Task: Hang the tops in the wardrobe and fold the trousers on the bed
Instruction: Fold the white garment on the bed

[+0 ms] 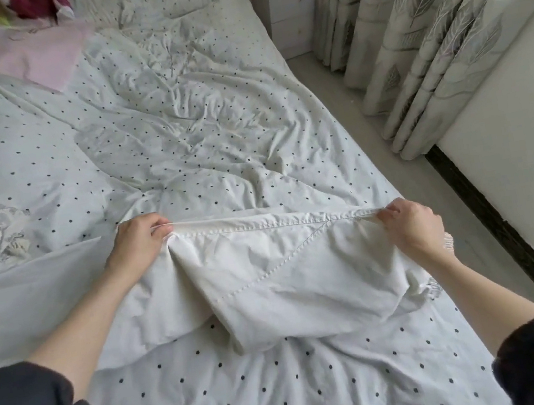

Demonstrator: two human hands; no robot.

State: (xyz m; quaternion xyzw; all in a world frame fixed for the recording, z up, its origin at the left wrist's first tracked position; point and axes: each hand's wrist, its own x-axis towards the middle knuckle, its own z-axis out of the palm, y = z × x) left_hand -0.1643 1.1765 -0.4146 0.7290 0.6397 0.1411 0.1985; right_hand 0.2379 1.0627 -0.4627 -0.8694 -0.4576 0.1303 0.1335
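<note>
Your left hand [137, 237] & right hand [408, 221] pinch the stitched edge of white cotton trousers [269, 271] taut — rumpled over the polka-dot bed sheet [253, 395].

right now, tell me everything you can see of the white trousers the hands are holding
The white trousers look like sturdy woven cotton with visible topstitched seams, one running along the stretched top edge and another slanting across the cloth. They lie crumpled on the polka-dot bed sheet, partly folded over themselves. A frayed hem shows at the right, by the wrist. The left hand pinches one end of the top edge and the right hand pinches the other, pulling it taut between them. Beneath the hands the cloth sags in soft creases.
</note>
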